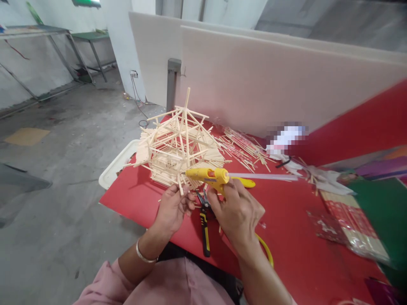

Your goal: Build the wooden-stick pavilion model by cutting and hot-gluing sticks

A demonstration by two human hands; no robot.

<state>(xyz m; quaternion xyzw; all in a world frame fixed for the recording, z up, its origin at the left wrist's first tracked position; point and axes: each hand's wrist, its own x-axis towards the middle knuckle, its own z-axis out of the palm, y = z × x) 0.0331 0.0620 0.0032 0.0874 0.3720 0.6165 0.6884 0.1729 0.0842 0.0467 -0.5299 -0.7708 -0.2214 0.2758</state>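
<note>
The gun [208,175] is gripped in the right hand [240,207], its nozzle held at the model's [187,146] front; whether they touch cannot be told. A stick [181,187] there is pinched by the left hand [171,207]. The model is supported on the red table [286,220], beyond the pliers [205,231].

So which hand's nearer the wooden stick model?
Left. The left hand is right at the near edge of the stick model; the right hand is farther right, holding the glue gun.
</note>
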